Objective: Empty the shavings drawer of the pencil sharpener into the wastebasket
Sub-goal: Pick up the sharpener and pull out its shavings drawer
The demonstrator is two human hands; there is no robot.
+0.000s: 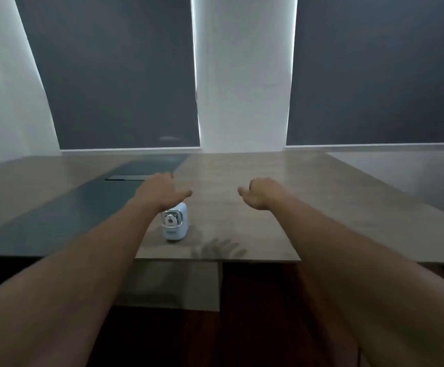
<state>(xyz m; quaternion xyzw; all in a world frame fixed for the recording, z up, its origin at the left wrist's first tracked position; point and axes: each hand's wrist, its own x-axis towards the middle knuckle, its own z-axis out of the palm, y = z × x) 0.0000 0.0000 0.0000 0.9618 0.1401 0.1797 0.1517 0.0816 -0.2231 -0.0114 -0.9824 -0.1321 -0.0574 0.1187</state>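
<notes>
Dark blinds (pixel 114 75) hang behind a long wooden table (pixel 268 207), where the pale blue pencil sharpener (pixel 174 222) stands upright near the front edge, its drawer apparently not yet pulled. Both arms stretch out above it: the left hand (pixel 160 193) hovers just over the sharpener, the right hand (pixel 262 193) well to its side, both empty, fingers curling away so I cannot tell their spread. Nothing blocks the reach; no wastebasket shows.

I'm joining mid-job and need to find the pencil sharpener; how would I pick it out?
Look at the wooden table below the two dark window blinds. Near its front edge, just under the left hand, stands the pencil sharpener: a small pale blue upright box with a white bear face on its front, the only object standing there.
</notes>
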